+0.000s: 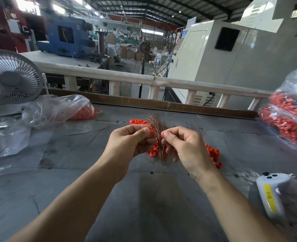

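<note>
Step in hand: threading a red ring (162,135) onto copper wire. The wire bundle (155,124) lay on the grey table (144,198), and both hands worked right over its near end. The right hand (186,147) was just right of the bundle, thumb and forefinger clamped on the ring and the other fingers loosely curled. The left hand (132,140) was just left of the bundle with its fingers curled in and thumb pressed to forefinger, probably pinching 1 wire, too thin to confirm. Loose rings (214,154) were scattered on both sides of the bundle, most to its right.

To do it well: keep the ring's hole facing the wire tip, hold the wire close to its end so it stays stiff, and feed only 1 strand — stray strands from the bundle could snag. Keep both hands low over the bundle.

Also present: 1 bag of rings (84,112) far left of the bundle, 1 fuller bag (289,123) far right.
</note>
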Available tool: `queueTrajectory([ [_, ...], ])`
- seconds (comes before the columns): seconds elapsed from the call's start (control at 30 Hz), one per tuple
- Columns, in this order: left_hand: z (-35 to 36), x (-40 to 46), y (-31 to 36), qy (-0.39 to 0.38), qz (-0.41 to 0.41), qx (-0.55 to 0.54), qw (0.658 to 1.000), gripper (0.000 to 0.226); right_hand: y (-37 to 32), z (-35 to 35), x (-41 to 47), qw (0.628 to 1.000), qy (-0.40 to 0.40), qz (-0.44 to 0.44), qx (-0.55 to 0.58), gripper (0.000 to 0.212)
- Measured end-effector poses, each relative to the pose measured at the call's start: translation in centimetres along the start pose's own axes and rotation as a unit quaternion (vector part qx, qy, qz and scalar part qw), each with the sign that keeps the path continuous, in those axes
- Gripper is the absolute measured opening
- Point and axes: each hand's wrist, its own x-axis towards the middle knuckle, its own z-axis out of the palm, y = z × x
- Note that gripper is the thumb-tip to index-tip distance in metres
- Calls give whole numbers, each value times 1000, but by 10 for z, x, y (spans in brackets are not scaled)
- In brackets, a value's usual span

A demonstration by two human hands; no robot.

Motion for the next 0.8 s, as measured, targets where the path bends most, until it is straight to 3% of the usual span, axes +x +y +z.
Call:
queueTrajectory([
  [0.3,5,-1,-2,-18,-20,-42,999,16,-2,8,-5,999,15,-24,23,8],
  [0.57,3,0,0,-9,-18,-88,996,16,-2,8,-4,998,0,-64,25,14],
  [0.8,3,0,-1,-23,2,-69,997,18,0,7,-4,996,34,-85,14,14],
])
